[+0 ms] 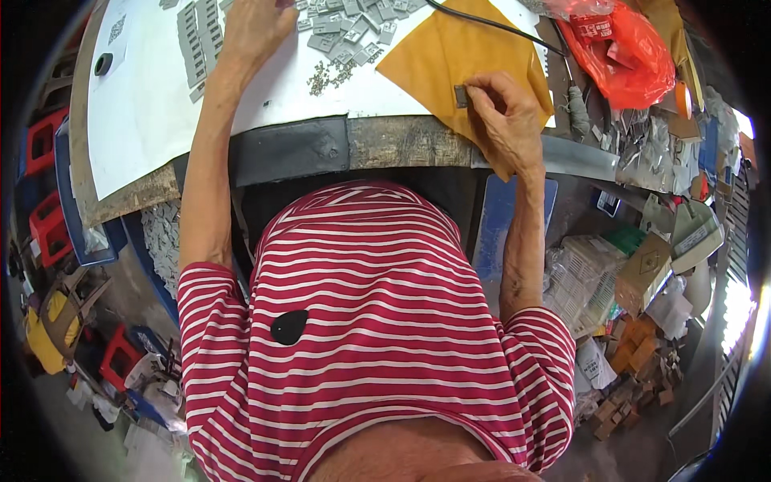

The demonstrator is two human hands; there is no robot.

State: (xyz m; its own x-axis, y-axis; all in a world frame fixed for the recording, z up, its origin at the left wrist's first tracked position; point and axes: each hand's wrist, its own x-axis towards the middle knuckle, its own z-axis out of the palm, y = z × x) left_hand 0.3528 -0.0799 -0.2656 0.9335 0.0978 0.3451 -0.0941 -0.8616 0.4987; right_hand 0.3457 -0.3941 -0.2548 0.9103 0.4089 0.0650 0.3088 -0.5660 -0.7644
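Over the orange-brown cloth (434,52), my right hand (510,120) is closed, with thumb and forefinger pinching a small dark grey rectangular plate (461,96) at its edge. My left hand (255,32) reaches to the far edge of the view, where its fingers are mostly cut off. It lies between rows of grey flat pieces (193,40) on its left and a loose pile of small grey plates (345,28) on its right. A heap of tiny metal parts (325,78) sits just nearer than the pile.
White sheeting (136,136) covers the worktable, whose worn wooden front edge (409,142) runs before me. A black cable (490,24) crosses the cloth. At the right are a red plastic bag (626,64) and an orange tape roll (683,100). A black ring (104,64) lies far left.
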